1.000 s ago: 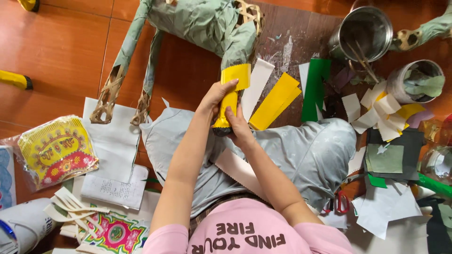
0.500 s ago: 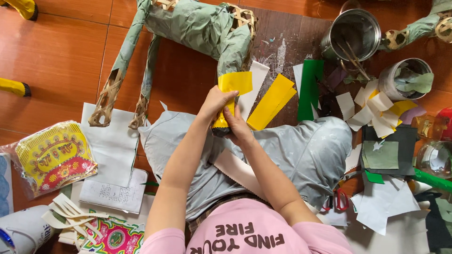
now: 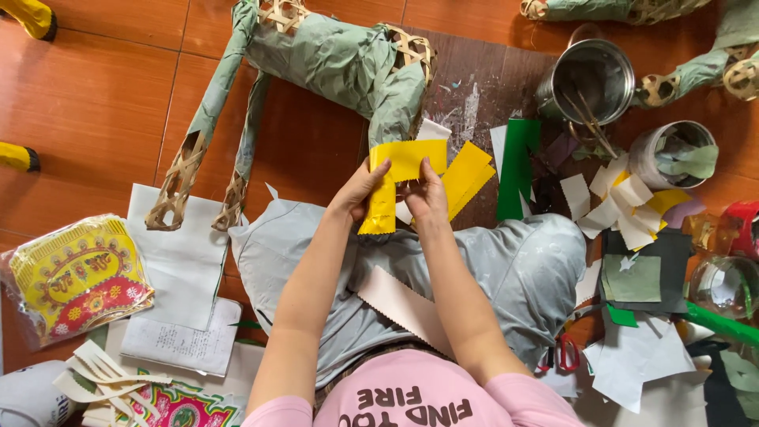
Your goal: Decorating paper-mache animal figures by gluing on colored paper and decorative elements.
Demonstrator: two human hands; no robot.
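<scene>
Yellow paper strip [image 3: 393, 183] sits at the foot of a leg of the green paper-covered woven animal frame [image 3: 332, 59], over the person's lap. The left hand [image 3: 357, 192] wraps the strip's lower part in a closed grip, thumb up against its wide top; the right hand [image 3: 427, 195] pinches its right edge between fingertips. It looks thin, light and limp, likely to crease or tear, so holding it flat near the edges seems wise. More yellow strips [image 3: 468, 174] lie just right of the grip, with a green sheet [image 3: 518, 168] beyond them.
</scene>
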